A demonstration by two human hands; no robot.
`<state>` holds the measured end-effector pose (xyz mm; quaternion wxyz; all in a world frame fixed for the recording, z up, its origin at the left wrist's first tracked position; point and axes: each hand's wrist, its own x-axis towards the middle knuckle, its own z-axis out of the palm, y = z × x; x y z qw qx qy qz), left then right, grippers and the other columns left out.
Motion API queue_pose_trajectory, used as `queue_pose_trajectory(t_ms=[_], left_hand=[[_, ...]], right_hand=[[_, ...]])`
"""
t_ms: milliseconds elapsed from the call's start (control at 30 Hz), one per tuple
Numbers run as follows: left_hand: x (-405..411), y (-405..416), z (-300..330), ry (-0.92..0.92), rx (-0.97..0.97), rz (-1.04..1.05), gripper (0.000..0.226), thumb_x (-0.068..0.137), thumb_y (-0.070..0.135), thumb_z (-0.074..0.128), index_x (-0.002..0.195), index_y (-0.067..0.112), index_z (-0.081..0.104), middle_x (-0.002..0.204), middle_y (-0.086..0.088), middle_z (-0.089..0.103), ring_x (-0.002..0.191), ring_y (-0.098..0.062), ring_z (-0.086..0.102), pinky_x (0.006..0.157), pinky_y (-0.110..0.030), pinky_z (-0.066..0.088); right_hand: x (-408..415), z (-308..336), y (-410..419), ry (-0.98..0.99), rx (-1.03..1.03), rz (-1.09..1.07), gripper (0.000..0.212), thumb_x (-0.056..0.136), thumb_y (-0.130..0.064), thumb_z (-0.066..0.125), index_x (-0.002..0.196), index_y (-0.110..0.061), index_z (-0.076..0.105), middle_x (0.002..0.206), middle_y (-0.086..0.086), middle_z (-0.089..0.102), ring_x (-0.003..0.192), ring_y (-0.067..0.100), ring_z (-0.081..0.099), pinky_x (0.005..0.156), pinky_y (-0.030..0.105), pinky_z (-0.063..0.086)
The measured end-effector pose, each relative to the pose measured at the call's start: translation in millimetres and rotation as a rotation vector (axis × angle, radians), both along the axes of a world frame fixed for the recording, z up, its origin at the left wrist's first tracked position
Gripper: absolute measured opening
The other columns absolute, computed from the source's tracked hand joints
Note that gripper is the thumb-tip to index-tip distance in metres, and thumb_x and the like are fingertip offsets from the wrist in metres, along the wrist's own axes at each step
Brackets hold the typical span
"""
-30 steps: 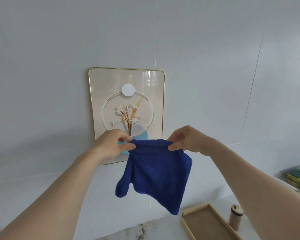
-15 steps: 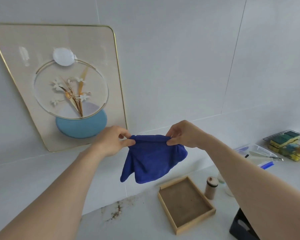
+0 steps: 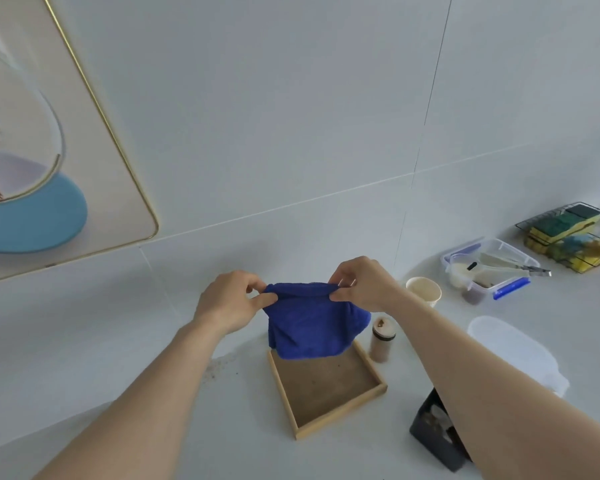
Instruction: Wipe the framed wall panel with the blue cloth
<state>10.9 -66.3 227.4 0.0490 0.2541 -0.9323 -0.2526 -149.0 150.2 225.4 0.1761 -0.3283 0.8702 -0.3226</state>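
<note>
Both hands, left hand (image 3: 230,303) and right hand (image 3: 365,286), each grip pinching a top corner of the blue cloth (image 3: 311,323) over the wooden tray (image 3: 329,385), well off the wall panel (image 3: 94,161); loose hem could snag the small jar (image 3: 381,339).

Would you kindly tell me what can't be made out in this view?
- Panel: mostly cut off by the left edge.
- Tray: far corner hidden behind the cloth.
- Black box: partly hidden by the right forearm.
- Basket contents: too small, cut by the right edge.
</note>
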Motion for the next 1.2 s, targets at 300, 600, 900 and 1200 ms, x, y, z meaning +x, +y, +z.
queue_pose_trajectory(t_ms=[300, 600, 900, 1200], left_hand=[[-35, 21, -95, -0.077, -0.023, 0.103, 0.016, 0.096, 0.044, 0.065, 0.105, 0.035, 0.074, 0.118, 0.007, 0.069, 0.115, -0.021, 0.063, 0.09, -0.037, 0.051], [-27, 52, -196, -0.314, -0.155, 0.007, 0.025, 0.098, 0.042, 0.063, 0.121, 0.034, 0.065, 0.125, 0.011, 0.066, 0.121, -0.019, 0.058, 0.095, -0.034, 0.045], [-2, 66, -238, -0.616, -0.122, -0.189, 0.086, 0.099, 0.063, 0.044, 0.166, 0.031, 0.002, 0.176, 0.001, 0.007, 0.162, -0.024, 0.007, 0.132, -0.048, 0.01], [7, 52, -202, -0.587, -0.188, -0.145, 0.096, 0.09, 0.083, 0.032, 0.165, 0.037, -0.007, 0.177, 0.004, -0.005, 0.163, -0.024, -0.006, 0.131, -0.052, -0.003]], right_hand=[[-24, -91, -5, -0.033, 0.055, -0.053, 0.015, 0.093, -0.011, 0.067, 0.101, -0.021, 0.075, 0.091, -0.005, 0.07, 0.093, 0.024, 0.068, 0.084, 0.044, 0.061], [-10, -187, 5, 0.012, 0.269, 0.066, 0.027, 0.099, -0.013, 0.058, 0.119, -0.025, 0.071, 0.116, 0.002, 0.072, 0.107, 0.029, 0.068, 0.086, 0.043, 0.059], [13, -250, 10, -0.112, 0.651, 0.362, 0.101, 0.092, -0.069, 0.062, 0.166, -0.039, 0.0, 0.179, 0.003, -0.007, 0.164, 0.032, -0.008, 0.132, 0.058, 0.016], [17, -226, 2, -0.053, 0.61, 0.305, 0.113, 0.079, -0.096, 0.041, 0.165, -0.039, -0.005, 0.177, 0.003, -0.016, 0.163, 0.032, -0.017, 0.132, 0.057, 0.005]])
